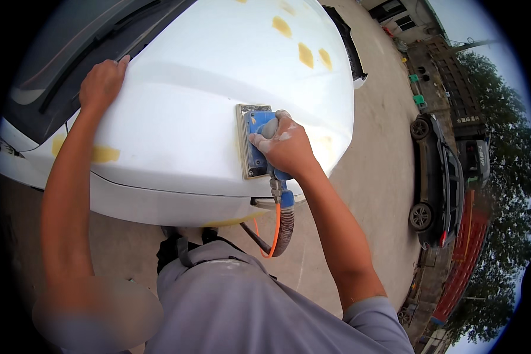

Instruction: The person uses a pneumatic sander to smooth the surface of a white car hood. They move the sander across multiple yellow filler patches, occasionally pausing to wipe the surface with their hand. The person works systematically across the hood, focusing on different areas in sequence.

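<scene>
A white car hood (177, 118) with yellowish filler patches fills the middle of the view. My right hand (286, 144) is wrapped round the top grip of a blue air sander (255, 156), its fingers dusted white. The sander's rectangular pad lies against the hood near its side edge. From the sander's near end run an orange air hose (277, 230) and a ribbed dust hose (285, 233). My left hand (102, 84) grips the hood's rear edge beside the windshield, thumb on top; the other fingers are partly hidden.
A wiper (71, 74) lies along the dark windshield at the left. The car's fender (153, 203) stands close before my body. Beyond the concrete ground (374, 147), a dark car (436, 183) is parked at the right, with a red barrier-like structure and trees behind it.
</scene>
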`<state>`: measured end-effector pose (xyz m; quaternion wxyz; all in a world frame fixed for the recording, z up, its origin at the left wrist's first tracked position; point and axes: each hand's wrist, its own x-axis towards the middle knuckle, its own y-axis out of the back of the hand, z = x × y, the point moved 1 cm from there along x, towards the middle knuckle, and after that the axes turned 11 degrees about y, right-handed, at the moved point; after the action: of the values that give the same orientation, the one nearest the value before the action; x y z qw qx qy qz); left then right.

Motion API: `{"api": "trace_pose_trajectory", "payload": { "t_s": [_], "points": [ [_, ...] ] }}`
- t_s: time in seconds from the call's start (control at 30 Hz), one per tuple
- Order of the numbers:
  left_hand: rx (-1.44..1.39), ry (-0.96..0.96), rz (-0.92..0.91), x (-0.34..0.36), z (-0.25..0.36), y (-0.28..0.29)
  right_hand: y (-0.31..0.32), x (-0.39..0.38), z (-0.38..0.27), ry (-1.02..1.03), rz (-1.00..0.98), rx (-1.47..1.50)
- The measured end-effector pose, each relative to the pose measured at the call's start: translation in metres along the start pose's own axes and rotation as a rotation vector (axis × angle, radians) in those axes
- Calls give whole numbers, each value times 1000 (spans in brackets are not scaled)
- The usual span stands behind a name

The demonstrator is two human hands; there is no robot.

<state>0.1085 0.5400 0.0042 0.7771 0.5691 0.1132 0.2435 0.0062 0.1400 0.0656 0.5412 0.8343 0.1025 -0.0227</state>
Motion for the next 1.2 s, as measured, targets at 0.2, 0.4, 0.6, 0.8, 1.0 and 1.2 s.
{"api": "trace_pose_trajectory", "payload": {
  "t_s": [0.2, 0.4, 0.6, 0.8, 1.0, 1.2],
  "points": [
    [-22, -23, -15, 1, 6, -4, 3, 10, 45, 49, 145, -87],
    [-19, -7, 18, 0, 0, -5, -3, 17, 20, -44, 155, 6],
    [-4, -21, 2, 0, 0, 0, -2, 7, 9, 40, 72, -33],
    [5, 6, -7, 2, 1, -1, 5, 5, 14, 12, 12, -10],
    [2, 5, -21, -2, 3, 8, 3, -19, 8, 63, 45, 2],
    [-9, 8, -39, -1, 4, 9, 0, -21, 23, 26, 5, -10]
  ]
}}
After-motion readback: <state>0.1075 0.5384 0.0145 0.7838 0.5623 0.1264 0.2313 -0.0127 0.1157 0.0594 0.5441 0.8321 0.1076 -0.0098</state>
